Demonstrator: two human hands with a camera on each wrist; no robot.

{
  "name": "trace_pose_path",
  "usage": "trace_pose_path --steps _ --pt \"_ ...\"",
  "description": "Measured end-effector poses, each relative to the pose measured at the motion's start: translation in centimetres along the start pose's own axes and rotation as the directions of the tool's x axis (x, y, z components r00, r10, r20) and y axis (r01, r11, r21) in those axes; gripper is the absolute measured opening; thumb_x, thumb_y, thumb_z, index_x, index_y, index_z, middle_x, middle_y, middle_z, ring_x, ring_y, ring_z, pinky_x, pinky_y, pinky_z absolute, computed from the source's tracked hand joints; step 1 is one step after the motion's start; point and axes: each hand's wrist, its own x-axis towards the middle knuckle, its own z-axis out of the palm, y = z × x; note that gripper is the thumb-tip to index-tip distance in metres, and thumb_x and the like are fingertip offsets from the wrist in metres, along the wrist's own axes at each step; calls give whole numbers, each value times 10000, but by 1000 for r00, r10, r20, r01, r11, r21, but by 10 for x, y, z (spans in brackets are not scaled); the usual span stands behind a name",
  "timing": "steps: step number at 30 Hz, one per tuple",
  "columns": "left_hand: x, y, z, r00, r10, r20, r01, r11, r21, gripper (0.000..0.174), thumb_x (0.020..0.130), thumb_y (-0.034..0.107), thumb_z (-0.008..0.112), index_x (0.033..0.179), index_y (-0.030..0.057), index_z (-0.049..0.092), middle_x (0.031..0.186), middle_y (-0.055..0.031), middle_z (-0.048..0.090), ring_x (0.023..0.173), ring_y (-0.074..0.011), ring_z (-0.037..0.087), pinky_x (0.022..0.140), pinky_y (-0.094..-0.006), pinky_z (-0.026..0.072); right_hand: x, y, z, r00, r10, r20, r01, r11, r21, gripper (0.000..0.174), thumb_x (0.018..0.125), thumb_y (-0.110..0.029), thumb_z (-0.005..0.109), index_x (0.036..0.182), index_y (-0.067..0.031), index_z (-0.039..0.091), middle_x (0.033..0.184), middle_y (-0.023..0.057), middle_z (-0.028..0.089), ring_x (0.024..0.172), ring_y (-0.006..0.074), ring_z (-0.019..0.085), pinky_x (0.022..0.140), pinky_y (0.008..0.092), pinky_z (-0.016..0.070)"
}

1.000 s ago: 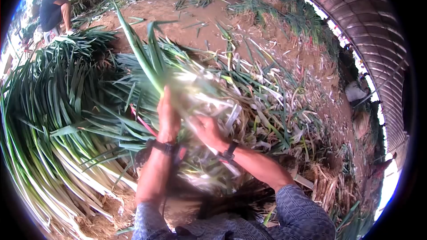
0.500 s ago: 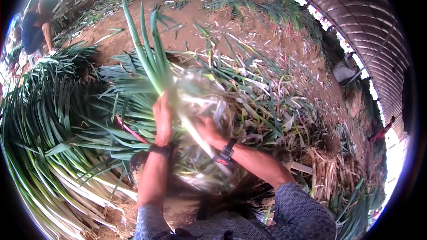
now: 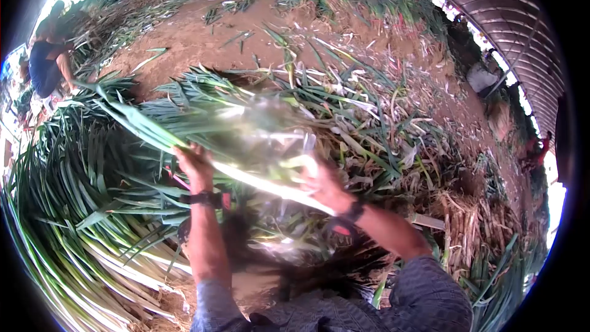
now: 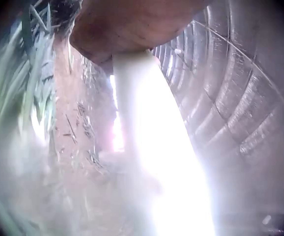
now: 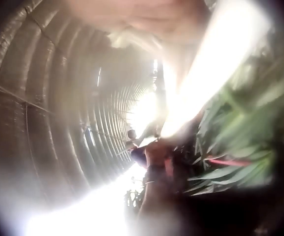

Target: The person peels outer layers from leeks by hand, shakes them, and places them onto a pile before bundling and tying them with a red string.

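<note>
My left hand [image 3: 195, 166] grips a long green onion where its green leaves meet the white stalk [image 3: 264, 185]. The onion slants across the head view, leaves to the upper left and white end toward my right wrist. In the left wrist view, the stalk [image 4: 156, 128] is a bright, overexposed band below the hand. My right hand [image 3: 326, 184] is beside the lower stalk, fingers curled on a pale strip of peel, partly blurred. The peel [image 5: 132, 42] shows under that hand in the right wrist view, with the stalk alongside.
Long green onions [image 3: 74, 209] lie piled at the left, roots toward me. Stripped leaves and peel [image 3: 375, 129] cover the ground ahead and right. A bundle of dry stalks [image 3: 467, 227] is at the right. Another person [image 3: 46, 64] sits at the far left.
The onion has swung from steep to slanting, its leaves sweeping left. My left hand has moved left and my right hand right, so they are farther apart.
</note>
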Motion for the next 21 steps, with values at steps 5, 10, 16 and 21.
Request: trace_pose_path --steps 5,10,16,21 --pt "42 34 -31 990 122 -74 -117 991 71 537 1029 602 313 1048 85 459 782 -32 518 633 -165 501 535 -331 442 -27 -67 -174 926 -198 -322 115 959 -259 460 932 -510 649 682 -146 522 471 -43 419 331 99 387 331 253 340" --pt "41 62 -31 962 179 -205 -153 979 136 558 1032 571 306 1099 36 448 840 -52 480 687 -165 434 567 -330 377 -112 -163 -367 502 -657 -563 -416 387 -823 377 936 -451 641 1049 -92 625 933 68 606 789 200 609 688 344 495" --pt "6 11 -15 936 -64 346 80 996 -33 509 996 592 469 1089 93 487 798 -4 481 606 -101 481 464 -288 432 -60 -96 -264 670 -712 210 198 -101 -975 418 894 -364 707 1129 -25 642 972 100 666 859 210 644 747 355 536" --pt "-22 8 49 874 -125 469 127 992 28 454 989 522 552 1033 71 534 731 17 471 592 -92 471 477 -280 440 -4 87 -115 829 42 557 408 636 -655 442 944 -416 667 1031 13 602 831 113 659 772 188 657 646 358 539"
